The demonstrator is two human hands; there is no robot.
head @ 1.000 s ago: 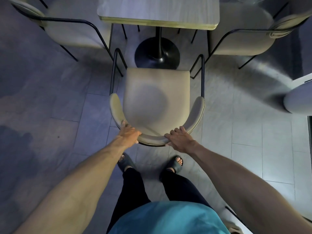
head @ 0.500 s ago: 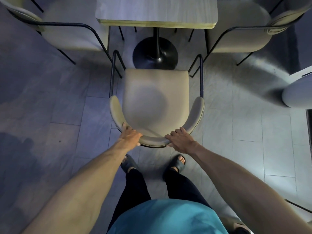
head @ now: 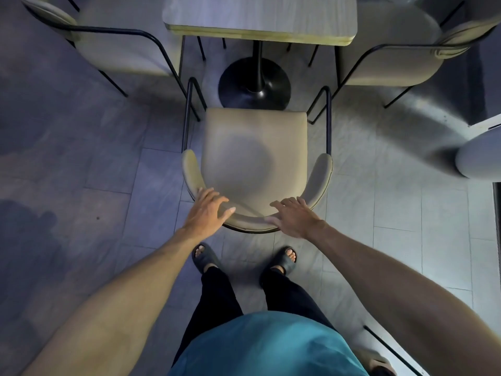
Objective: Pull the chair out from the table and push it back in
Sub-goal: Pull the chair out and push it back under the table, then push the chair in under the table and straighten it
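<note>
A beige padded chair [head: 254,147] with a curved backrest and black metal frame stands on the tiled floor in front of me, its seat wholly outside the table [head: 260,17]. The seat's front edge lies over the table's round black base [head: 254,80]. My left hand [head: 207,210] hovers at the left part of the backrest with fingers spread and lifted. My right hand [head: 294,215] rests flat and open on the right part of the backrest. Neither hand grips the chair.
Two more beige chairs stand beside the table, one at the upper left [head: 119,42] and one at the upper right [head: 393,50]. A rounded white object [head: 479,156] sits at the right edge. My feet in dark slippers [head: 206,257] stand just behind the chair.
Both hands have let go of the backrest and opened their fingers. My feet have stepped wider apart. The chair stays where it was.
</note>
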